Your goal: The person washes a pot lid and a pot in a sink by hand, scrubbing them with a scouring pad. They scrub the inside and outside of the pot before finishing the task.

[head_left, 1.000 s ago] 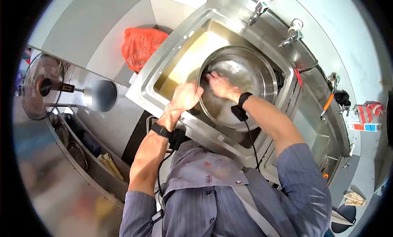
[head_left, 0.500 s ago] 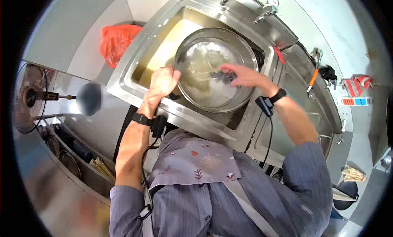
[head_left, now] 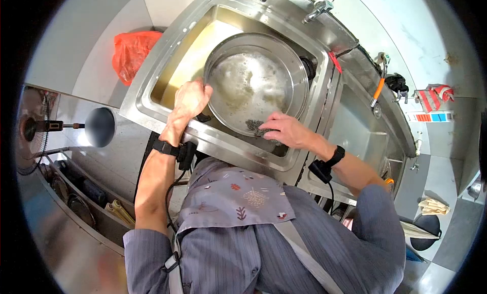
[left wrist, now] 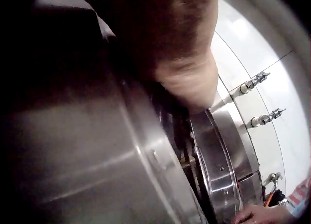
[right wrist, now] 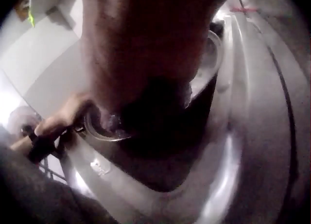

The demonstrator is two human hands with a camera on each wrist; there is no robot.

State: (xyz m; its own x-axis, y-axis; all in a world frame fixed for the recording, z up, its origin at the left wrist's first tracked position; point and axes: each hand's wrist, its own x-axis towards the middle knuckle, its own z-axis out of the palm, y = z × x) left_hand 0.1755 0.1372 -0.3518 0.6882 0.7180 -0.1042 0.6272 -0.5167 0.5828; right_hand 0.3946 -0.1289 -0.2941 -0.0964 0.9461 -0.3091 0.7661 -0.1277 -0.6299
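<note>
In the head view, a round, shiny stainless-steel pot (head_left: 299, 80) of cloudy, foamy water (head_left: 243, 93) sits in a rectangular stainless-steel sink (head_left: 228, 149). The left hand (head_left: 192, 98) grips its rim at 9 o'clock; the right hand (head_left: 288, 130) pinches a dark-grey mesh scourer (head_left: 253, 125) at the pot's 6 o'clock edge.

In the left wrist view, 2 silver metal taps (left wrist: 267, 118) show near 3 o'clock, the right hand at 5.

In the right wrist view, the left hand meets the rim towards 9 o'clock; the scourer is too dark to make out.

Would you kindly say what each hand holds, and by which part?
Left hand: round silvery steel pot, by its rim. Right hand: grey wiry scourer, by its right end.
</note>
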